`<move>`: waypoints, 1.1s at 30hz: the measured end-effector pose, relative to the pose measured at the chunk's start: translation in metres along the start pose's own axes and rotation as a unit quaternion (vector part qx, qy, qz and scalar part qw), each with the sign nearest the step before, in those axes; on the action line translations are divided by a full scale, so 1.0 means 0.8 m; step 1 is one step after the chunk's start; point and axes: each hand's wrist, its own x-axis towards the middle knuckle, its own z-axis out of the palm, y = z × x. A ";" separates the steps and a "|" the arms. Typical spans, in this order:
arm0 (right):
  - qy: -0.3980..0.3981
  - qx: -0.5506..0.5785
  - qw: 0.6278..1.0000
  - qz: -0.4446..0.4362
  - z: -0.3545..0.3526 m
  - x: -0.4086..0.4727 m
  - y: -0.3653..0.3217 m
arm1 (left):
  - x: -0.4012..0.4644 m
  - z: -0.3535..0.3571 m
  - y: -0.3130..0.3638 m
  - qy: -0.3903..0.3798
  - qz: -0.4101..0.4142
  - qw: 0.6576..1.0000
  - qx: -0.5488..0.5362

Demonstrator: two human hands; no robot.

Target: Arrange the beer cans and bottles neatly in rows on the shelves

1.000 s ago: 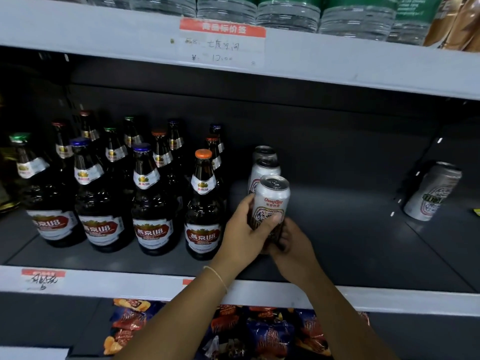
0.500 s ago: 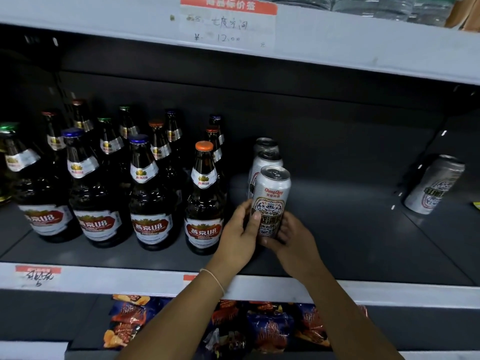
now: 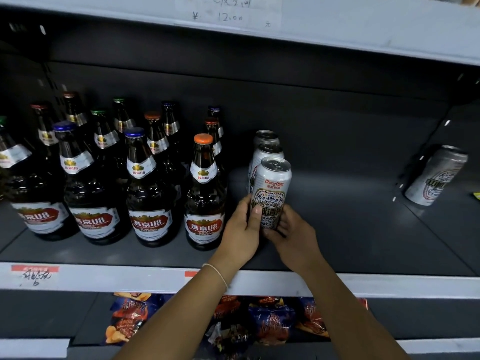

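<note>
both hands are on the front can [image 3: 271,193], a silver chong qing one standing upright on the dark shelf [image 3: 337,229]. the left hand [image 3: 242,229] wraps its lower left side with the thumb laid across the label, and the right hand [image 3: 291,233] cups the base from the right with curled fingers, so both are gripping that can. taking the front can as the marker: two more silver cans [image 3: 267,149] line up right behind it in a single file, the brown u8 bottles [image 3: 145,183] stand in rows just to its left, the nearest being the orange-capped bottle [image 3: 205,193], and well off to its right a lone can [image 3: 436,175] stands at the far end. below it, past the shelf's front lip, snack bags [image 3: 270,323] lie on the lower level.
</note>
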 end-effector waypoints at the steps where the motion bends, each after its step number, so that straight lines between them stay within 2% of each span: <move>1: 0.001 -0.002 1.000 0.000 0.000 0.000 0.001 | 0.000 0.000 0.000 0.000 0.000 1.000 0.002; 9: 0.013 -0.020 1.000 0.006 0.003 0.001 0.007 | -0.001 0.000 0.002 0.003 0.006 1.000 0.012; 14: 0.021 -0.021 1.000 0.009 0.002 -0.002 0.003 | -0.005 0.002 0.006 0.057 0.030 0.996 0.064; 22: 0.076 0.035 0.996 -0.007 -0.017 -0.012 -0.009 | -0.035 0.011 0.025 0.088 0.147 0.970 0.172; 26: 0.119 0.017 0.993 -0.020 -0.045 -0.017 -0.008 | -0.048 0.029 0.060 0.126 0.257 0.940 0.184; 33: 0.166 0.048 0.984 -0.029 -0.136 -0.019 0.017 | -0.027 0.111 0.121 0.069 0.340 0.924 0.160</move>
